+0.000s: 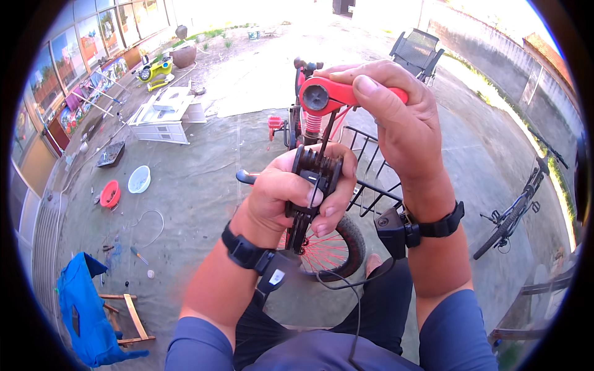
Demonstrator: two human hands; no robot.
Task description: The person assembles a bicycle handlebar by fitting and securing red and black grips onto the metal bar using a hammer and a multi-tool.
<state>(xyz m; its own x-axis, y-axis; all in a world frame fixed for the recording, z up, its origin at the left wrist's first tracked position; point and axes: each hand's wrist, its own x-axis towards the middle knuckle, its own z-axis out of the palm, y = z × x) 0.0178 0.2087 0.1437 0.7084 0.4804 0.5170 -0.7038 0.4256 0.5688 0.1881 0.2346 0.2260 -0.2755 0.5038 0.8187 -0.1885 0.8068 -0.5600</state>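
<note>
My left hand is wrapped round a black mechanical part with stacked rounded ridges, holding it upright in front of my chest. Above it, my right hand grips a red-handled folding hex key with a dark round end cap. Its thin dark shaft slants down from the handle to the black part; whether the tip sits inside a screw is hidden. Right behind my hands stands a small bicycle with a red-spoked wheel, a black wire basket and a red coil spring.
To the left are a red basin, a white basin, a screwdriver and a blue cloth by a wooden stool. A white cabinet lies further off. On the right are another bicycle and a mesh chair.
</note>
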